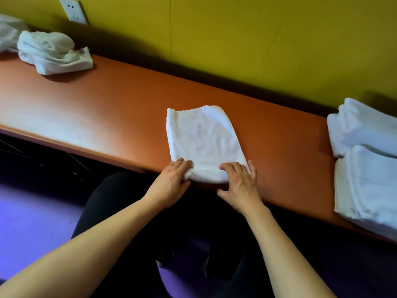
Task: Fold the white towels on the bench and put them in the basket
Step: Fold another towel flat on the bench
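Note:
A white towel (204, 140), folded into a narrow rectangle, lies flat on the orange bench (107, 108) in the middle of the view. My left hand (171, 181) grips its near left corner at the bench's front edge. My right hand (240, 181) holds the near right corner, fingers on top and thumb below. A crumpled white towel (51, 52) sits at the far left of the bench. Folded white towels (365, 160) are stacked at the right end. No basket is in view.
A yellow wall (236, 39) runs behind the bench, with a white socket (73, 10) at the upper left. More white cloth (7, 31) lies at the left edge. My dark-clothed legs and a purple floor (32, 222) are below the bench.

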Tool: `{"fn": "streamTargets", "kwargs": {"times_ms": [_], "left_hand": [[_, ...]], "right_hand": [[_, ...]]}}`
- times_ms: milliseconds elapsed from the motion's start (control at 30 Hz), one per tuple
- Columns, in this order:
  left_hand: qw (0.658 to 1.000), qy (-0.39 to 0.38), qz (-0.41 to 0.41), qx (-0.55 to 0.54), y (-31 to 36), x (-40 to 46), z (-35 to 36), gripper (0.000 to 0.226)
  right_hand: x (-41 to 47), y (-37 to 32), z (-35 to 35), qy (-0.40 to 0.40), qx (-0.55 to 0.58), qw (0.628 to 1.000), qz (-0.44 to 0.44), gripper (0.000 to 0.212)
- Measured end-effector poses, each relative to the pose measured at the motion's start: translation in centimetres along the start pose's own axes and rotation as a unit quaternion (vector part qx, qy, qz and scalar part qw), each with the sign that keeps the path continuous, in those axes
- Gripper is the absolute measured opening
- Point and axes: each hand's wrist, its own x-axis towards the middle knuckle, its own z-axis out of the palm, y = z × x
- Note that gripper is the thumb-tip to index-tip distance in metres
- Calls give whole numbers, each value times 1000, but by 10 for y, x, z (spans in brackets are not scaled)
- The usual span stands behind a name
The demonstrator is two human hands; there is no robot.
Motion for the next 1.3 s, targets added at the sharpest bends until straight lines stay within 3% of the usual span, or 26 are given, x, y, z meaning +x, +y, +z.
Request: {"fn": "streamTargets", "kwargs": {"times_ms": [200,300,367,433,567,667,767,933,1000,1100,1167,1300], "left_hand": [[988,11,-90,-123,3,-12,-16,15],[979,20,-120,-162,0,-14,-26,8],[971,38,-138,-192,-2,-16,-31,10],[960,69,-149,-226,-2,-16,-35,22],[949,90,-159,-256,-2,-7,-34,29],[948,96,-176,-249,-2,7,-30,39],[949,122,-198,-213,-3,28,-30,40],[931,141,-247,-230,-4,68,-43,28],[924,125,-257,-255,-7,76,-44,43],[950,92,-244,-173,-19,73,-32,56],[960,118,-222,-120,-28,69,-21,55],[951,161,-257,-56,-31,66,-11,45]], "right_hand": [[-27,22,-12,42,21,997,60,40],[-32,33,-27,32,119,990,71,29],[-35,36,-40,64,249,962,90,18],[-38,38,-49,98,361,920,118,22],[-29,34,-39,114,457,866,169,11],[-14,26,-23,102,428,872,213,29],[5,17,-26,166,322,911,198,22],[53,9,-35,201,272,913,227,20],[68,8,-31,186,248,918,247,24],[84,8,-15,148,224,918,293,25],[89,7,-5,134,217,914,317,25],[88,5,2,153,209,908,328,25]]}}
